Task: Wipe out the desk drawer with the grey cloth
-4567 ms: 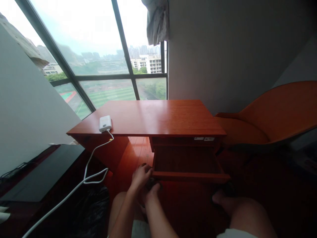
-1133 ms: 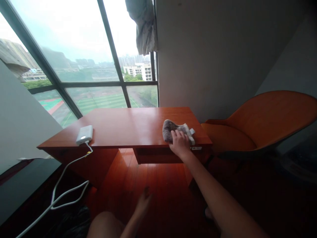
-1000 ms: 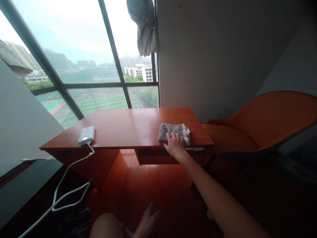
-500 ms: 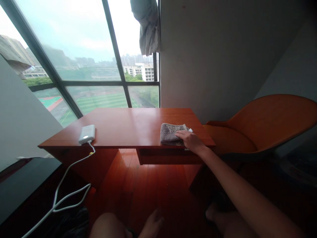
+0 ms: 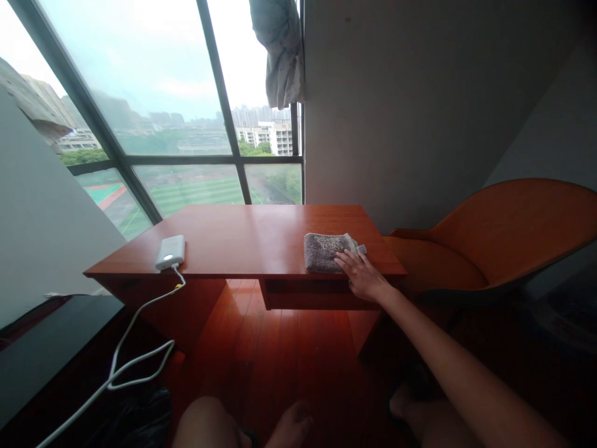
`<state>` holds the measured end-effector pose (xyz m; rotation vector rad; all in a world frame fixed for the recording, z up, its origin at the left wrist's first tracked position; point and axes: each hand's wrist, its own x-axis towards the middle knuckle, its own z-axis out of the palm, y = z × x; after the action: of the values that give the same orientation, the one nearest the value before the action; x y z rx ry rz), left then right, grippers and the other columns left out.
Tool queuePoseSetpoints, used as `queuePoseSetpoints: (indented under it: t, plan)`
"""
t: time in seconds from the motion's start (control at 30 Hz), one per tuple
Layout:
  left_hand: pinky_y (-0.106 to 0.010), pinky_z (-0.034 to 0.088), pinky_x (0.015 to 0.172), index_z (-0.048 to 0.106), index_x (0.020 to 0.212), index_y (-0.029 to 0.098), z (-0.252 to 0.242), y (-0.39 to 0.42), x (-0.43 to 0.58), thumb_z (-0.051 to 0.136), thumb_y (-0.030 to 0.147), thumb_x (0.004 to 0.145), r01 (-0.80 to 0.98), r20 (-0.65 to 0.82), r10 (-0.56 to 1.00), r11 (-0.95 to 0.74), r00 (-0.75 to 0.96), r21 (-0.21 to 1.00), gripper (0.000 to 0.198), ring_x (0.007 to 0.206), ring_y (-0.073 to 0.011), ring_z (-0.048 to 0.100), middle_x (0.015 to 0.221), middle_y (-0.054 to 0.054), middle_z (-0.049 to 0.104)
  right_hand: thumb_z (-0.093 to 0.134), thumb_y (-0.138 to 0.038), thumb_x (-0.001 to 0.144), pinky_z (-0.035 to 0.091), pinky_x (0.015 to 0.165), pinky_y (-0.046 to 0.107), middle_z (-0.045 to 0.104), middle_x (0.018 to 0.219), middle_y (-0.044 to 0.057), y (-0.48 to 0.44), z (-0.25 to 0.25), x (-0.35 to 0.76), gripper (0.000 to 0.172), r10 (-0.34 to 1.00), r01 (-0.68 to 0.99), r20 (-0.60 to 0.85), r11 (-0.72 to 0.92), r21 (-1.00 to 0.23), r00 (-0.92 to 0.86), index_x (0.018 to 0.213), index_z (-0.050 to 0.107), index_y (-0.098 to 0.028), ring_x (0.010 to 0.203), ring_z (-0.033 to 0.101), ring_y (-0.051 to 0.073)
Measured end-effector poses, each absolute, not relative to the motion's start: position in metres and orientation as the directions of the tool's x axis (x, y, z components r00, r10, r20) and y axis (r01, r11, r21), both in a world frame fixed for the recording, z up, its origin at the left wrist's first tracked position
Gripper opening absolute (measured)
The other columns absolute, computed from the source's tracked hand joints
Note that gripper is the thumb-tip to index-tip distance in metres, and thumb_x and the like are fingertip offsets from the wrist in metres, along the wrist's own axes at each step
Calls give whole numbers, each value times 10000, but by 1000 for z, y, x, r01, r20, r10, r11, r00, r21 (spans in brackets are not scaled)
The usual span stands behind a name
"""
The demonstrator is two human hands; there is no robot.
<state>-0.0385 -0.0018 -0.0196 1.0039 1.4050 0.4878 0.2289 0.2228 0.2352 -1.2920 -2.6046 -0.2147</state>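
A folded grey-brown towel (image 5: 321, 252) with a pale pattern and a small white tag lies on the right part of the reddish wooden desk (image 5: 224, 242), close to its front edge. Over the towel's right front corner lies my right hand (image 5: 364, 274), its fingers stretched out and slightly spread on the cloth. Its palm side is hidden. My left hand does not show. Low in the picture are a bent knee (image 5: 205, 420) and what looks like a bare foot (image 5: 293, 423), both dim.
A white power bank (image 5: 170, 251) sits on the desk's left, with a white cable (image 5: 135, 323) hanging from its front. An orange chair (image 5: 504, 242) stands right of the desk. Behind are windows (image 5: 186, 137); a dark flat surface (image 5: 60, 348) is at the left.
My right hand has shifted slightly right and its fingers have spread out over the towel. The towel lies nearly as before. The view has shifted a little.
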Motion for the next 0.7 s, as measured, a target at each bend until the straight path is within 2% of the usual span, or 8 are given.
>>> queuePoseSetpoints:
  t: [0.13, 0.23, 0.3, 0.4, 0.47, 0.53, 0.6, 0.7]
  plan:
    - [-369, 403, 1046, 653, 1047, 180, -20, -3, -38, 593, 199, 667, 303, -556, 820, 499, 138, 812, 385, 1192, -263, 561, 1222, -85, 665, 474, -80, 636, 161, 1151, 597, 281, 1561, 90, 229, 249, 230, 860, 760, 781, 207, 624, 33, -616, 1446, 213, -200, 1446, 182, 315]
    - [-358, 402, 1045, 647, 1080, 177, -10, 0, -37, 595, 213, 670, 278, -540, 828, 489, 151, 827, 415, 1193, -259, 563, 1236, -90, 656, 450, -72, 683, 166, 1159, 590, 270, 1563, 102, 210, 252, 222, 788, 761, 805, 325, 594, 1, -562, 1434, 255, -208, 1451, 169, 308]
    - [-350, 401, 1043, 631, 1115, 150, 2, 3, -36, 597, 224, 672, 276, -522, 840, 471, 150, 838, 450, 1190, -261, 565, 1243, -111, 649, 390, -64, 744, 197, 1178, 530, 290, 1553, 102, 181, 242, 213, 700, 765, 817, 444, 565, -115, -467, 1422, 285, -203, 1450, 186, 262]
    - [-353, 406, 1035, 606, 1147, 143, 26, 5, -32, 579, 243, 701, 251, -454, 876, 407, 166, 878, 459, 1170, -257, 576, 1244, -121, 644, 329, -97, 803, 287, 1172, 430, 403, 1483, 86, 117, 199, 198, 615, 848, 724, 453, 492, -483, -275, 1404, 300, -221, 1401, 310, 179]
    - [-356, 406, 1034, 587, 1176, 160, 42, 1, -25, 578, 266, 719, 201, -393, 899, 355, 192, 913, 469, 1168, -253, 575, 1262, -119, 633, 371, -145, 796, 322, 1157, 440, 449, 1449, 82, 69, 153, 188, 586, 953, 579, 268, 301, -758, -145, 1373, 339, -241, 1365, 380, 183]
    - [-362, 403, 1039, 566, 1212, 181, 53, -9, -15, 606, 314, 724, 142, -355, 900, 328, 252, 934, 507, 1187, -256, 561, 1296, -119, 607, 418, -183, 761, 430, 1077, 411, 450, 1451, 101, 23, 100, 178, 609, 997, 339, -27, -2, -941, -69, 1363, 341, -233, 1315, 455, 192]
    - [-382, 403, 1041, 546, 1245, 204, 56, -23, -4, 639, 387, 721, 70, -340, 873, 337, 351, 939, 563, 1212, -270, 543, 1325, -118, 583, 490, -205, 685, 453, 1045, 389, 467, 1441, 120, -14, 50, 170, 671, 961, 106, -254, -243, -964, -107, 1347, 380, -221, 1286, 495, 217]
    - [-411, 416, 1026, 560, 1236, 236, 46, -44, 10, 648, 496, 713, -6, -338, 828, 380, 447, 925, 590, 1220, -294, 535, 1308, -107, 598, 574, -290, 587, 462, 1017, 396, 618, 1281, 125, -51, 0, 159, 639, 875, -48, -457, -469, -882, -161, 1222, 536, -228, 1202, 570, 266]
